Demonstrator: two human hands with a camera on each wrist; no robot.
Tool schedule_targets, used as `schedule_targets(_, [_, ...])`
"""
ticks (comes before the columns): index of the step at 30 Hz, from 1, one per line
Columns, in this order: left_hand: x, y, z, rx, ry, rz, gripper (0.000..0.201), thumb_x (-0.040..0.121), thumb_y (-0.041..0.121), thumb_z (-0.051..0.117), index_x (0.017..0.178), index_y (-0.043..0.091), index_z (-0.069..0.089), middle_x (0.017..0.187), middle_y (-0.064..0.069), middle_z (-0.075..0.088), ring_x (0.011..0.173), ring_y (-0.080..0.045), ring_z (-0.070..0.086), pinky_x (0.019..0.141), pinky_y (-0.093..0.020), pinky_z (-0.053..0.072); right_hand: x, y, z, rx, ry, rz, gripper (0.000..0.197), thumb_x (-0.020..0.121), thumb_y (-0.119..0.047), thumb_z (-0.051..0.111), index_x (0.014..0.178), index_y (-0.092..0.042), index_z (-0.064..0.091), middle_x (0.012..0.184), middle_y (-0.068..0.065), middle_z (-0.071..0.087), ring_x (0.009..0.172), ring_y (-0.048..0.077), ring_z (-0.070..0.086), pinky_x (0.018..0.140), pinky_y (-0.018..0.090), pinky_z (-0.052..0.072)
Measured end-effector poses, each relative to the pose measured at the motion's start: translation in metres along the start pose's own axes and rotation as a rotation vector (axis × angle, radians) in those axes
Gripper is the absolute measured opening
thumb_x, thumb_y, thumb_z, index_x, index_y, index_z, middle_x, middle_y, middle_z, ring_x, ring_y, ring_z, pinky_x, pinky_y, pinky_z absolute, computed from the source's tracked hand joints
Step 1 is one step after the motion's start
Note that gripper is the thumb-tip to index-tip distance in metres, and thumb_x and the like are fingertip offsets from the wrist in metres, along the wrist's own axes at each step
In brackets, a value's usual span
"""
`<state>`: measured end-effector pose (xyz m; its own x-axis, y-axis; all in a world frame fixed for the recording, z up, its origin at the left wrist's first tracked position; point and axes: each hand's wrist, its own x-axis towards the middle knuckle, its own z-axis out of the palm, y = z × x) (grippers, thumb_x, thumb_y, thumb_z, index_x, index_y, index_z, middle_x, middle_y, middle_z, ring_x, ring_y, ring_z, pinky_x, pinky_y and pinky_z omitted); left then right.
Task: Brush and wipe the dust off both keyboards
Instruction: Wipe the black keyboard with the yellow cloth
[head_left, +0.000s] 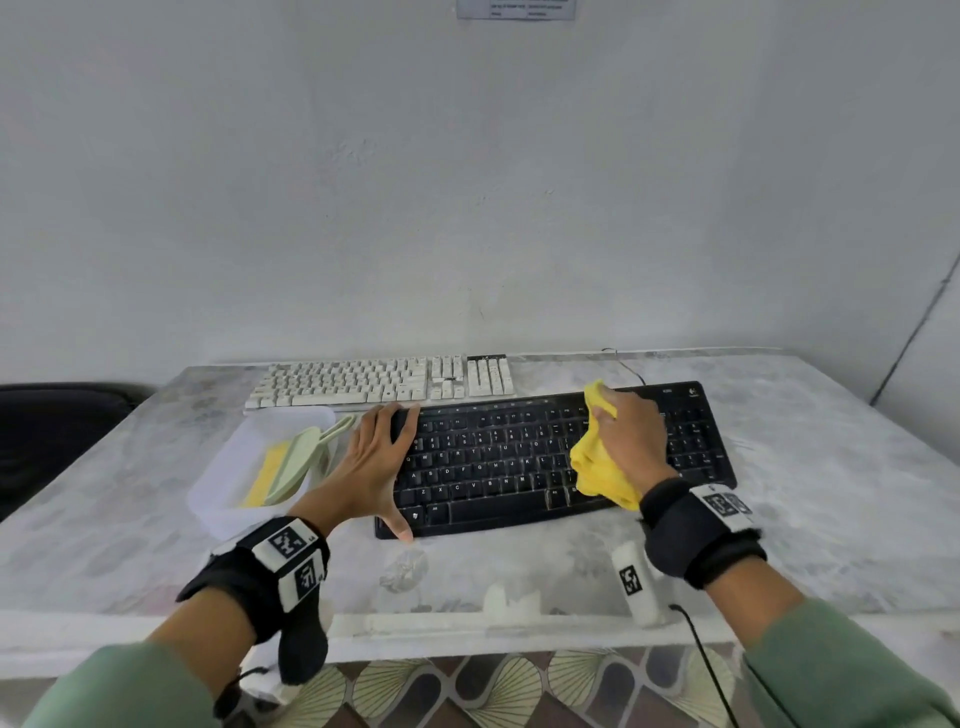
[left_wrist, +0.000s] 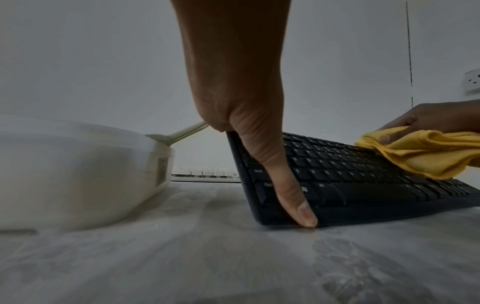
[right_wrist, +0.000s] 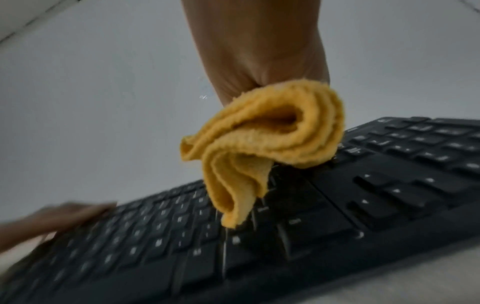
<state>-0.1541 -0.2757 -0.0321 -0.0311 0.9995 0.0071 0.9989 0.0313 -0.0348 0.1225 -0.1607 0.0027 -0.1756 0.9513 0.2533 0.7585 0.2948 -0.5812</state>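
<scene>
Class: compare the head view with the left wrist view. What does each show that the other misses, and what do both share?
Only the head view shows both wrist bands, the green sleeves and the green brush lying in the tub. Only the left wrist view shows a wall socket and the left thumb at the black keyboard's near corner. Both show the yellow cloth, white keyboard and plastic tub.

A black keyboard (head_left: 519, 467) lay flat near the desk's front edge, with a crumpled yellow cloth (head_left: 597, 462) on its right-hand keys. A white keyboard (head_left: 363, 382) lay just behind it.
</scene>
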Motion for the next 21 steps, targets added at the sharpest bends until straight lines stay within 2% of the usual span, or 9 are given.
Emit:
schedule_targets(3, [0.0,0.001,-0.001,0.004,-0.006,-0.006,0.156,0.043,0.065,0.084,0.149,0.008,-0.016,0.146,-0.018,-0.006,0.137,-0.033,-0.01,0.117,-0.045,-0.002,-0.005,-0.006,0.016,-0.122,-0.094,-0.091,0.033,0.096,-0.017,0.047,0.128,-0.009,0.052,0.113,0.017,0.063,0.11,0.034,0.054,0.087,0.039,0.045])
schedule_targets(6, [0.001,0.001,-0.001,0.007,-0.011,-0.01,0.157,0.042,0.065,0.084,0.149,0.009,-0.016,0.147,-0.018,-0.005,0.138,-0.034,-0.009,0.117,-0.047,0.0,-0.015,-0.012,0.026,-0.197,-0.171,-0.159,0.03,0.096,-0.019,0.046,0.122,-0.008,0.056,0.104,0.016,0.065,0.103,0.031,0.057,0.079,0.033,0.043])
schedule_targets(11, [0.003,0.0,-0.001,0.0,-0.027,-0.01,0.157,0.043,0.066,0.084,0.148,0.01,-0.018,0.147,-0.017,-0.007,0.136,-0.032,-0.011,0.117,-0.044,-0.002,-0.03,-0.007,0.019,-0.246,-0.303,-0.22,0.033,0.096,-0.019,0.049,0.127,-0.017,0.056,0.118,0.011,0.062,0.116,0.028,0.051,0.09,0.034,0.041])
schedule_targets(13, [0.002,0.0,-0.001,-0.006,-0.023,-0.007,0.157,0.043,0.066,0.084,0.149,0.009,-0.017,0.147,-0.017,-0.006,0.136,-0.032,-0.01,0.117,-0.044,-0.001,-0.024,-0.007,0.011,-0.201,-0.266,-0.235,0.032,0.096,-0.019,0.049,0.126,-0.017,0.057,0.115,0.011,0.063,0.112,0.029,0.053,0.09,0.034,0.043])
schedule_targets(16, [0.002,0.0,-0.001,-0.005,-0.01,-0.01,0.158,0.041,0.066,0.085,0.149,0.009,-0.016,0.147,-0.017,-0.005,0.137,-0.032,-0.008,0.117,-0.043,0.0,-0.009,-0.015,0.004,-0.16,-0.132,-0.288,0.036,0.096,-0.019,0.048,0.133,-0.02,0.05,0.112,0.01,0.065,0.109,0.028,0.05,0.088,0.035,0.043])
schedule_targets(19, [0.001,0.001,-0.001,0.001,-0.005,-0.012,0.158,0.041,0.066,0.084,0.149,0.01,-0.017,0.146,-0.017,-0.007,0.136,-0.032,-0.009,0.117,-0.043,-0.001,-0.008,-0.021,0.013,-0.278,-0.18,-0.365,0.04,0.097,-0.016,0.046,0.137,-0.021,0.043,0.121,0.004,0.061,0.106,0.025,0.049,0.082,0.033,0.045])
schedule_targets(21, [0.002,0.001,-0.001,0.01,-0.014,-0.006,0.157,0.042,0.067,0.084,0.149,0.009,-0.017,0.145,-0.016,-0.008,0.134,-0.029,-0.011,0.117,-0.043,-0.001,-0.014,-0.018,0.02,-0.325,-0.209,-0.382,0.041,0.097,-0.015,0.045,0.138,-0.02,0.042,0.124,0.001,0.058,0.103,0.025,0.05,0.082,0.031,0.044])
